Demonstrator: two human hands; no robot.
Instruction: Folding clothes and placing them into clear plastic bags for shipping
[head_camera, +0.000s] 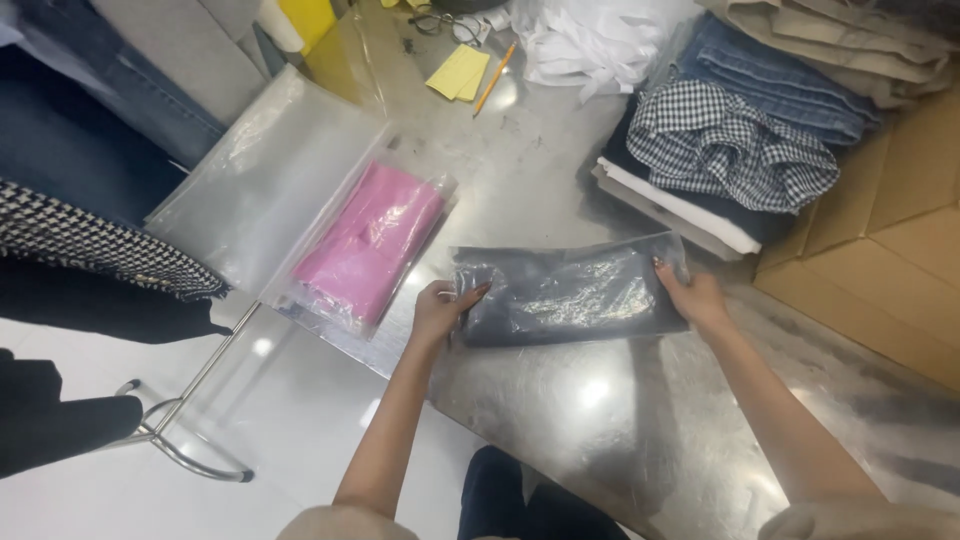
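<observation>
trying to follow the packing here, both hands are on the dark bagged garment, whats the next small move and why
Probably slide the dark bagged garment left onto the pink bagged garment. The left hand and right hand each hold one end of it, it lies flat on the metal table, and the pink one sits close beside it on a stack of clear bags, so stacking looks likely.

I see bare steel table (560, 420) near edge below dark bagged garment (570, 292): open room there. My left hand (436, 312) and right hand (697, 298) pinch bag ends, blocking both sides. Left flank: pink bagged garment (368, 243) just beside, on clear bag stack (262, 180). Far right: folded clothes pile (735, 150) near bag's top corner. Far middle open up to yellow notes (458, 73), pencil (494, 79). Cardboard box (880, 250) walls right.
</observation>
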